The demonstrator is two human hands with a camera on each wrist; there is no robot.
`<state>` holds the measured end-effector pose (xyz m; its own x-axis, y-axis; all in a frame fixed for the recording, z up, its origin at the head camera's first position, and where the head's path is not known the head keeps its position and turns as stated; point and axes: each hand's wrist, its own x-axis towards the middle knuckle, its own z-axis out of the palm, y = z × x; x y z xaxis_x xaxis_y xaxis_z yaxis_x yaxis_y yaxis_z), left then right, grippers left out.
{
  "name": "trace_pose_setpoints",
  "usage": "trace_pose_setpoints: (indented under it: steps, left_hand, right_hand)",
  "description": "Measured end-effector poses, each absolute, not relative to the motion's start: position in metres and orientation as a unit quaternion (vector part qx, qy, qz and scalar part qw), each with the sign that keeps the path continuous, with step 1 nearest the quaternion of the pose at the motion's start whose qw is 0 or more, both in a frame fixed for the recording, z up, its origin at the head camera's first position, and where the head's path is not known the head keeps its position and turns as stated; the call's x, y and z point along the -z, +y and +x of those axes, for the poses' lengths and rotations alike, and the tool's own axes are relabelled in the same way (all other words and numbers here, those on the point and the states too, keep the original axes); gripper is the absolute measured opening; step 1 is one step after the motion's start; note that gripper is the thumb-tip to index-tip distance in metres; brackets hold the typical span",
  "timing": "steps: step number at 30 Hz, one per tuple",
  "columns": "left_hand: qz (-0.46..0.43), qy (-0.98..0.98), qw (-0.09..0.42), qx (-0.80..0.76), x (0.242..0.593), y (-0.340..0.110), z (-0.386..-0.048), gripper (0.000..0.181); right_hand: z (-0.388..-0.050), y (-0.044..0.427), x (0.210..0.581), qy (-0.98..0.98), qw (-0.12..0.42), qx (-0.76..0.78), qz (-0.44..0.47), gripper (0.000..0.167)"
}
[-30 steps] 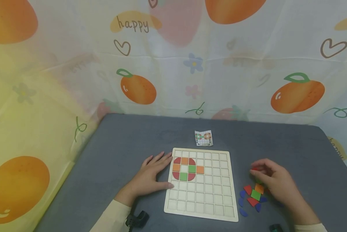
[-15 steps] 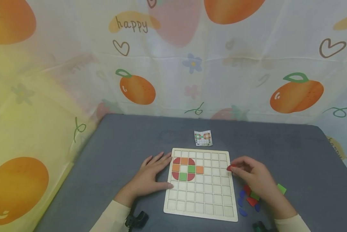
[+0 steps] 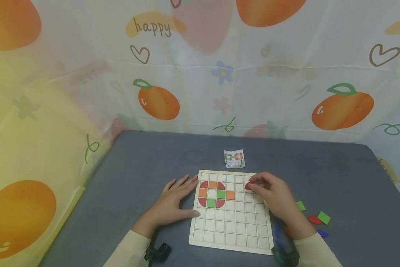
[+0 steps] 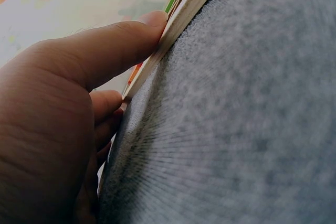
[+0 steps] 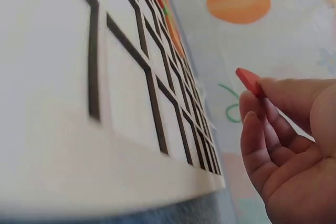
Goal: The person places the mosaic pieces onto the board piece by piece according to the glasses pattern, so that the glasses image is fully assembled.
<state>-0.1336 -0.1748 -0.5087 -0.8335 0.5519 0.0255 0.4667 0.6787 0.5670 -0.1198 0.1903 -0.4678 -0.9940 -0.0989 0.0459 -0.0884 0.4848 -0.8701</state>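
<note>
A cream grid board lies on the table. In its upper left, red rounded corner pieces, orange squares and green squares are set into cells. My left hand rests beside the board's left side, fingers extended, the thumb touching its edge, as the left wrist view also shows. Over the upper right cells, my right hand pinches a red quarter-round tile between thumb and fingers. In the right wrist view the red tile is held above the board's surface.
Loose tiles lie right of the board: green squares, a red piece and blue pieces, some partly hidden by my right forearm. Behind the board lies a small printed pattern card. A patterned cloth hangs beyond the grey table.
My right hand has carried the red tile leftward from the loose pieces to above the board's upper right cells. The left hand stays in place.
</note>
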Motion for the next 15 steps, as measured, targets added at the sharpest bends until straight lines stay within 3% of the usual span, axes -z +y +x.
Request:
trace_pose_setpoints:
  steps: [15]
  left_hand:
    - [0.279,0.913,0.072,-0.289,0.507,-0.174,-0.133,0.102]
  right_hand:
    - [-0.132,0.173,0.487,0.892,0.040,0.447,-0.052,0.012]
